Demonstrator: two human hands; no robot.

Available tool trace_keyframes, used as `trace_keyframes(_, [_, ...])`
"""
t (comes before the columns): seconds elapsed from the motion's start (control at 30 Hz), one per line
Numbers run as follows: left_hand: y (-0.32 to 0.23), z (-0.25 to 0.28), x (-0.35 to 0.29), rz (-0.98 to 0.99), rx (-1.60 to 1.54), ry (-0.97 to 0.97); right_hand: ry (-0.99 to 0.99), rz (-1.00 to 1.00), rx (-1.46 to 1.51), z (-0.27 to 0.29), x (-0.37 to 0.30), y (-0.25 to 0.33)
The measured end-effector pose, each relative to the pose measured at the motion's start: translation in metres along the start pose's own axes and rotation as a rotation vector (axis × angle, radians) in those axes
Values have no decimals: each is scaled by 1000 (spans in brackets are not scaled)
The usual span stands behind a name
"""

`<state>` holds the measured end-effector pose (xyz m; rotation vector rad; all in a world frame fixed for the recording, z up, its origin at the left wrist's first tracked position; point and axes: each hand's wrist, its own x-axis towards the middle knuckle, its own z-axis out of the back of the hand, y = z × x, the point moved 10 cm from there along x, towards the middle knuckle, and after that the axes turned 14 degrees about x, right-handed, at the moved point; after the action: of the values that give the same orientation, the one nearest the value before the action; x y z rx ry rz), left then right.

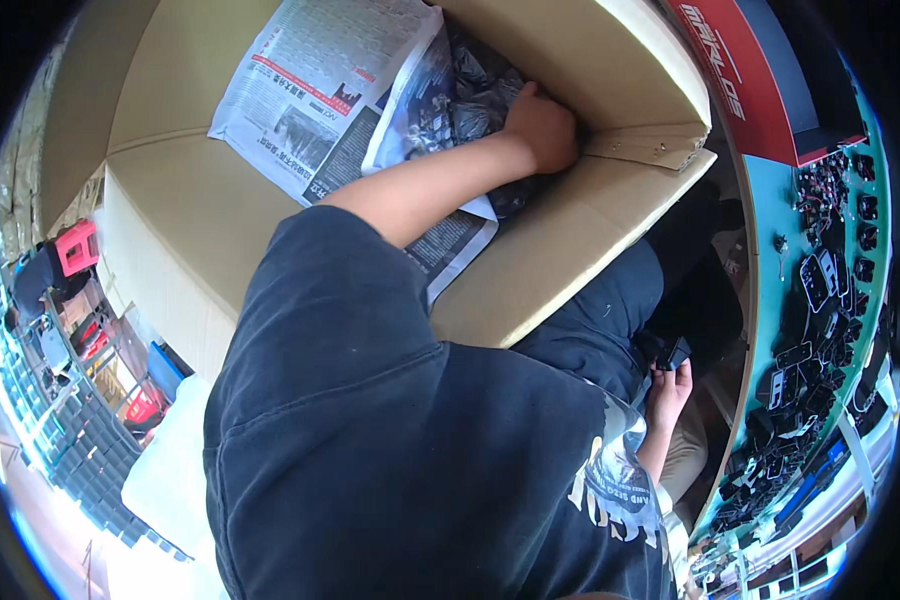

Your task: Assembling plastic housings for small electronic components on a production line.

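My left arm reaches across into an open cardboard box (pixel 200 195). My left hand (pixel 545 130) is down by the inner right corner, its fingers curled; what they hold, if anything, is hidden. Beside that hand lie grey plastic bags (pixel 480 115) with dark contents that I cannot make out. Newspaper sheets (pixel 305 95) cover part of the inside of the box, and one sheet is folded back next to the bags. Low on the right, near my knee, my right hand (pixel 670 395) is closed on a small black plastic part (pixel 673 353).
A table with a green top (pixel 770 260) runs along the right, with many black parts (pixel 820 340) spread on it. A red and black box (pixel 760 80) stands at its far end. On the left are a pink-red stool (pixel 75 248) and a white bag-like bundle (pixel 165 480).
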<state>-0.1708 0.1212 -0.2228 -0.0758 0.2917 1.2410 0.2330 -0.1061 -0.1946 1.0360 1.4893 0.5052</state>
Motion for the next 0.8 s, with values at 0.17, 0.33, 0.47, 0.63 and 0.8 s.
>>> trace_keyframes(0.17, [6,4,-2,-7,-51,-209,-21,-16,-18,-1,0,3])
trace_keyframes(0.33, [-12,10,-13,-171,111,-351,-14,-31,-47,-5,8,8])
trace_keyframes(0.47, [-27,-1,-2,-404,239,-79,11,-38,-53,-3,18,3])
trace_keyframes(0.63, [-36,-28,-1,-543,223,268,33,-40,-43,-2,18,-3])
trace_keyframes(0.8, [-36,-44,16,-507,133,300,28,-24,-55,-9,19,-4])
